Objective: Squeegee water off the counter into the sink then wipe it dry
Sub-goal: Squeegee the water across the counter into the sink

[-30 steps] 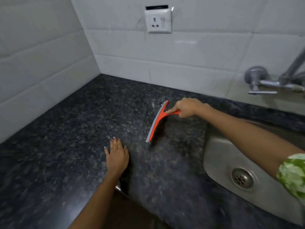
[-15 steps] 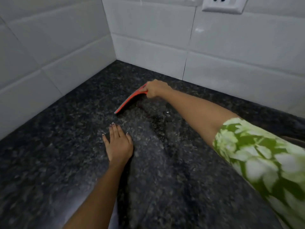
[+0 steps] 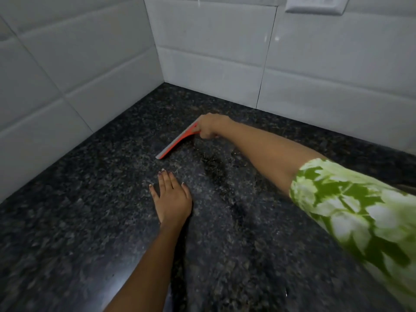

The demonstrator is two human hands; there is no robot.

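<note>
Right hand clenched on the orange squeegee, blade resting on the dark table near the tiled corner, left hand released flat; best drawn sinkward under even pressure, overlapping strokes.

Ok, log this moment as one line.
right hand: gripping orange plastic squeegee | left hand: flat on black speckled granite counter | sink: unseen

Squeegee: orange-red body with a pale grey blade edge. Counter: black granite flecked with grey and white. Wall tiles: plain glossy white. Sleeve: green with a white leaf-like print. Socket plate: white.
</note>
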